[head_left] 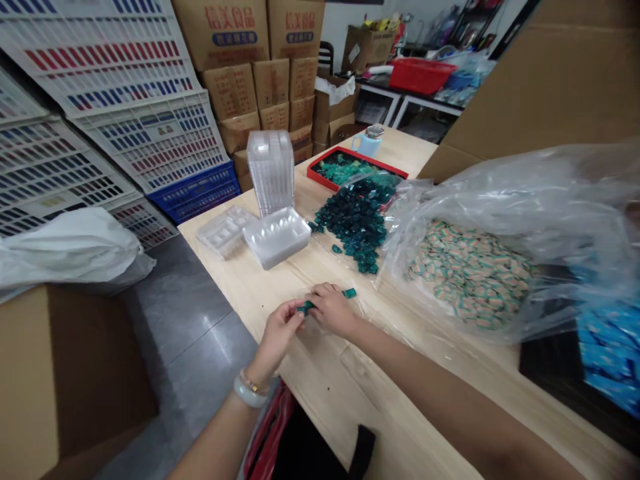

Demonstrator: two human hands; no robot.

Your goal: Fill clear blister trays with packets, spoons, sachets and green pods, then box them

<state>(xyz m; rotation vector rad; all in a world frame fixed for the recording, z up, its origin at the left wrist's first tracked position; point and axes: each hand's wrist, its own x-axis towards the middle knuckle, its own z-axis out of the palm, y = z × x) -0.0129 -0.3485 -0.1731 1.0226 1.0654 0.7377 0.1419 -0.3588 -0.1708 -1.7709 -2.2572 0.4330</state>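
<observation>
My left hand [283, 328] is closed, thumb and fingers pinching a small dark green translucent piece [305, 307] just above the table's near edge. Curled over the other side of that piece is my right hand [330, 309], its fingertips partly hidden behind its own back. A brighter green piece [349, 293] pokes out past the right hand's knuckles; I cannot tell whether it is gripped or lies on the table. Beyond the hands spreads a heap of dark green translucent pieces [353, 220]. Clear plastic trays [278, 237] with moulded hollows rest to its left.
Behind the trays rises a tall stack of clear plastic trays [271, 170]. A red-rimmed tray [320, 181] of lighter green pieces and a light blue mug [369, 143] are farther back. On the right, a clear bag [470, 273] holds small wrapped packets. A large carton [545, 87] leans behind it.
</observation>
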